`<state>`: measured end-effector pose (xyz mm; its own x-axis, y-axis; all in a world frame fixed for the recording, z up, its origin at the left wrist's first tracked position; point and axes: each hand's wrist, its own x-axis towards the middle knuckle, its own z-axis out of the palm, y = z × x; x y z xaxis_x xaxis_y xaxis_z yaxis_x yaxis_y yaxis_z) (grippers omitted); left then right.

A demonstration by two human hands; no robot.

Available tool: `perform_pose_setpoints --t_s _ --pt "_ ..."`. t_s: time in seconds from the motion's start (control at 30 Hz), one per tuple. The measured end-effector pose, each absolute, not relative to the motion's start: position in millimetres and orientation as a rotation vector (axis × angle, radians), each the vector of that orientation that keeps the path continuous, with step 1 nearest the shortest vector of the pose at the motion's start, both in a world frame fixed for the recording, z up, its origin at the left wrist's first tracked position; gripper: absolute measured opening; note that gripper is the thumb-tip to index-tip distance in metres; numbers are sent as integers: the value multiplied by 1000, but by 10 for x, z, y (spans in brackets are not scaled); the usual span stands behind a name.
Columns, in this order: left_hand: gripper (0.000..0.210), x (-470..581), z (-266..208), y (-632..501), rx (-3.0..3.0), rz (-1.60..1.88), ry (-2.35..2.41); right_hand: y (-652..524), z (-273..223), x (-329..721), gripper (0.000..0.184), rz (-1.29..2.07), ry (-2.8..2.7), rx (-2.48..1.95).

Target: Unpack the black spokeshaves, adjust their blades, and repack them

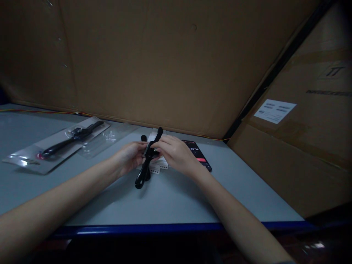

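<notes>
Fingers [164, 144] of the left hand [131, 154] and right hand [176, 152] grasp a black two-handled tool [147, 159] near the phone [198, 151]

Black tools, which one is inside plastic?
The black tool on the far left, lying inside a clear package; the held tool has no plastic around it.

Black tool [144, 170] partly hidden by fingers [162, 145], phone [202, 158] partly behind right hand [177, 152], card print [154, 171] illegibly small

On the counter [176, 205], a package [63, 140] lies left, a plastic shell [106, 142] just right of it, a tool [145, 165] mid-scene before some cards [155, 169], a phone [200, 154] farther right; cardboard [165, 69] stands behind.
</notes>
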<state>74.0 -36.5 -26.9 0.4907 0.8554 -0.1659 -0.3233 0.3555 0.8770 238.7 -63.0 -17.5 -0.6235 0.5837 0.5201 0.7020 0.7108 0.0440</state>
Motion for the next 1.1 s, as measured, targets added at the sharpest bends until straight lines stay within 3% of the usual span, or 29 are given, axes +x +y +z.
perform_pose_setpoints --t_s 0.37,0.87,1.1 --pt "15 755 -279 -371 778 788 744 -565 -229 2413 25 -267 -2515 -883" --pt "42 795 -225 -469 972 857 862 -630 -245 2330 20 -414 -2494 -963" --pt "51 807 -261 -456 932 880 858 -601 -305 2309 18 -314 -2451 -924"
